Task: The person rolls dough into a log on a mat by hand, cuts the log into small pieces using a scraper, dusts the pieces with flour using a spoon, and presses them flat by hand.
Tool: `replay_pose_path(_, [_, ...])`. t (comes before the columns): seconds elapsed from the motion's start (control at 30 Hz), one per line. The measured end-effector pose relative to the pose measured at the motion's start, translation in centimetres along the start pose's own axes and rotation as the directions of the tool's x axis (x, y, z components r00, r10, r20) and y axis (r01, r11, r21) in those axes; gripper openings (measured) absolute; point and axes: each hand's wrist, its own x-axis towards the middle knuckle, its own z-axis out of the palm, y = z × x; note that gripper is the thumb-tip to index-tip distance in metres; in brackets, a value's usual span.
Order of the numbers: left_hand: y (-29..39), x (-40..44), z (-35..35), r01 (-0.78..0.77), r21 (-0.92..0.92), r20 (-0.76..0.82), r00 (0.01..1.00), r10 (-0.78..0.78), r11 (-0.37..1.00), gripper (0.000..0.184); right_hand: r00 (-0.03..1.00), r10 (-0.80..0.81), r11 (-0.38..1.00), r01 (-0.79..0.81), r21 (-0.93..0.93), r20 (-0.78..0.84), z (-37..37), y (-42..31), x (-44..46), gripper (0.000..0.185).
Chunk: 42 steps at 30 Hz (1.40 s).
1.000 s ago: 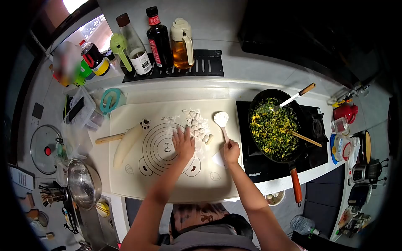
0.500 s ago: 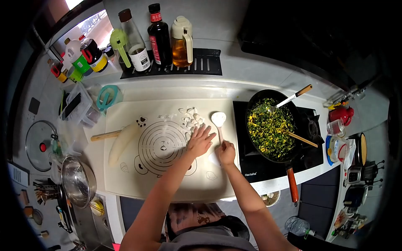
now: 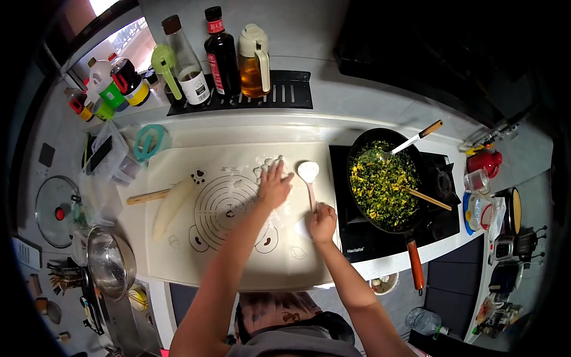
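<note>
Since the previous frame, the left hand (image 3: 275,187) has shifted away from the body and slightly left, from the near right edge of the dough pieces (image 3: 259,172) to over them. Left hand: palm down, fingers extended and slightly apart, covering part of the cluster; contact pressure cannot be told. Right hand (image 3: 324,221): fingers closed around the handle of the spoon (image 3: 308,172), whose bowl holds white powder, to the right of the pieces; whether the bowl touches the mat (image 3: 178,269) cannot be told. Dough pieces: on the far part of the mat, powder scattered about them. Dough log (image 3: 173,208): at the mat's left, meeting a wooden stick (image 3: 147,197). Pan (image 3: 364,140): on the hob (image 3: 355,238), right of the mat, holding chopped green and yellow food, with a spatula (image 3: 419,138) and a wooden utensil (image 3: 433,201) in it.
</note>
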Motion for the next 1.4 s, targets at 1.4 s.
replay_pose_path(1.4, [-26.8, -24.3, -9.8, 0.560, -0.218, -0.040, 0.813, -0.580, 0.800, 0.077, 0.821, -0.329, 0.934, 0.211, 0.287, 0.467, 15.4, -23.7, -8.6, 0.039])
